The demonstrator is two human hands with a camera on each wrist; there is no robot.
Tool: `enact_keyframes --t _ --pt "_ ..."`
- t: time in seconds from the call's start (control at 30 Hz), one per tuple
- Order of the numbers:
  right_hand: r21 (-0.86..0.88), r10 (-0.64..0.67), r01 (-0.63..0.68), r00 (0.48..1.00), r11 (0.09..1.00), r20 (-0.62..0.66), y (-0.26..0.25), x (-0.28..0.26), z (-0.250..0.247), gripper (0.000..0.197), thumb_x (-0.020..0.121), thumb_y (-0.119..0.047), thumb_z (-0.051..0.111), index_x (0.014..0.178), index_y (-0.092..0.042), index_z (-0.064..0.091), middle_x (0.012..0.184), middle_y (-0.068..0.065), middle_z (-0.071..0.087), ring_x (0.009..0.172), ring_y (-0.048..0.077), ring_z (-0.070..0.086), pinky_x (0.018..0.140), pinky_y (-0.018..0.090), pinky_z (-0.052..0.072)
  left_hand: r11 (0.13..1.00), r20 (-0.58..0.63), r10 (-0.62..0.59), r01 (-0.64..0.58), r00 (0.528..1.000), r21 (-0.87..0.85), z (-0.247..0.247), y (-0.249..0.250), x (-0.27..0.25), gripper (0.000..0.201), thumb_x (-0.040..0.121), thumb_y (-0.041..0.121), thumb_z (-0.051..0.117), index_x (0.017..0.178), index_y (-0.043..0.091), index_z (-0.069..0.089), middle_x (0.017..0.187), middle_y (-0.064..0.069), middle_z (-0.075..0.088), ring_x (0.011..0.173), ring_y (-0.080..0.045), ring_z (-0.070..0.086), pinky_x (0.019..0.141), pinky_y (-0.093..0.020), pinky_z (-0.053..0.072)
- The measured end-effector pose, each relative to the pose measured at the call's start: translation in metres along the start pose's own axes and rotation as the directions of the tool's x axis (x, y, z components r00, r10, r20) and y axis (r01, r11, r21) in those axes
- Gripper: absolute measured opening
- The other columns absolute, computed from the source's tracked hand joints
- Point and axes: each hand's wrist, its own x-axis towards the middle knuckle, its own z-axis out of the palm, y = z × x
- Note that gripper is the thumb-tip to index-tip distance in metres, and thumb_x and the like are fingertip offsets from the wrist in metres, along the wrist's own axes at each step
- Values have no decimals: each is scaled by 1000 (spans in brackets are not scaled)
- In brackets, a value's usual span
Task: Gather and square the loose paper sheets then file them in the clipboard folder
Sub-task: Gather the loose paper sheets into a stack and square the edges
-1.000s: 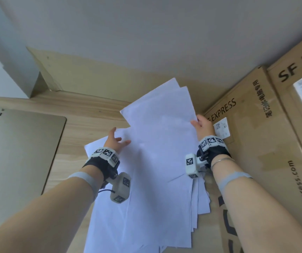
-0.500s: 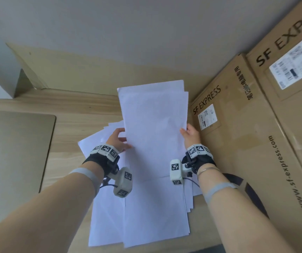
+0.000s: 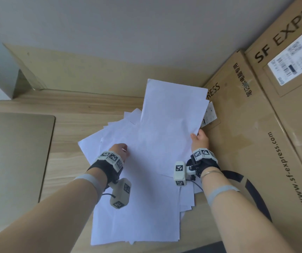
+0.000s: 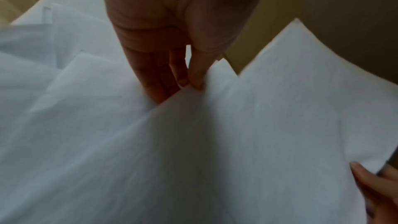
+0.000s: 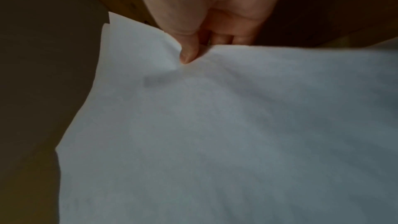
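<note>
Cardboard boxes (image 3: 256, 136) wall off the right side, touching the paper sheets (image 3: 155, 152). Bare table (image 3: 69, 143) lies open to the left, up to the grey board (image 3: 13, 157).

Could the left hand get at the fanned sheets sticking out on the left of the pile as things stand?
Probably yes. Those fanned sheets lie bare on the wooden desk right beside the left hand, with nothing over them. But that hand is pinching the edge of the top sheets, so it would have to let go first.
</note>
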Motion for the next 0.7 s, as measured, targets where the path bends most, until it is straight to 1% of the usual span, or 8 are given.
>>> enact_keyframes --t 0.07,0.13,0.17,0.23,0.33,0.47,0.57,0.7 --pt "-32 23 -24 999 999 -36 5 2 -7 19 92 -3 45 105 1 58 94 9 61 85 20 54 78 29 41 999 -61 28 -26 998 37 -9 4 3 33 88 -7 42 60 11 43 62 -12 43 56 -23 37 63 -33 39" --pt "-47 36 -38 998 998 -46 10 3 -14 19 92 -3 45 105 1 58 93 9 61 84 21 53 76 28 41 997 -167 38 -27 985 70 -17 4 8 18 90 -2 37 81 6 51 78 -17 48 66 -24 40 71 -39 47" --pt "-62 40 -42 998 997 -39 12 3 -16 20 92 -2 45 106 1 58 93 10 61 84 21 53 76 28 41 997 -216 37 -22 976 72 -22 4 9 14 92 3 36 90 7 49 80 -14 45 75 -23 40 79 -41 47" --pt "-124 72 -68 997 990 29 13 1 -18 23 91 -1 44 109 3 58 97 13 62 86 21 54 77 28 41 997 -271 42 -21 962 81 -29 -1 12 5 94 11 34 94 10 39 70 -3 32 81 -21 34 76 -36 36" --pt "-275 165 -100 960 956 225 12 -9 -14 29 92 -2 43 116 2 58 107 17 63 88 19 52 75 25 38 999 -252 30 -24 967 27 -34 -5 16 7 97 18 31 97 12 36 69 -3 34 77 -20 36 74 -32 27" --pt "-371 269 -119 884 921 383 17 -32 6 33 94 -5 42 124 -4 55 121 18 61 97 25 57 78 27 41 997 -221 25 -42 975 -71 -26 -3 11 2 98 17 31 98 15 32 90 -12 42 83 -24 40 74 -32 29" --pt "-281 297 -182 844 942 447 20 -48 26 33 93 -6 46 124 -1 54 124 22 60 111 33 59 95 37 46 990 -221 22 -53 975 -134 -20 -5 12 1 97 16 33 98 17 34 93 -16 44 78 -27 44 72 -32 33" --pt "-153 256 -206 830 966 496 12 -67 46 39 91 -6 55 129 1 50 127 17 58 118 31 56 91 28 42 958 -227 -4 -62 974 -281 -13 1 5 29 94 20 46 120 9 37 94 -19 50 61 -22 47 67 -32 39"
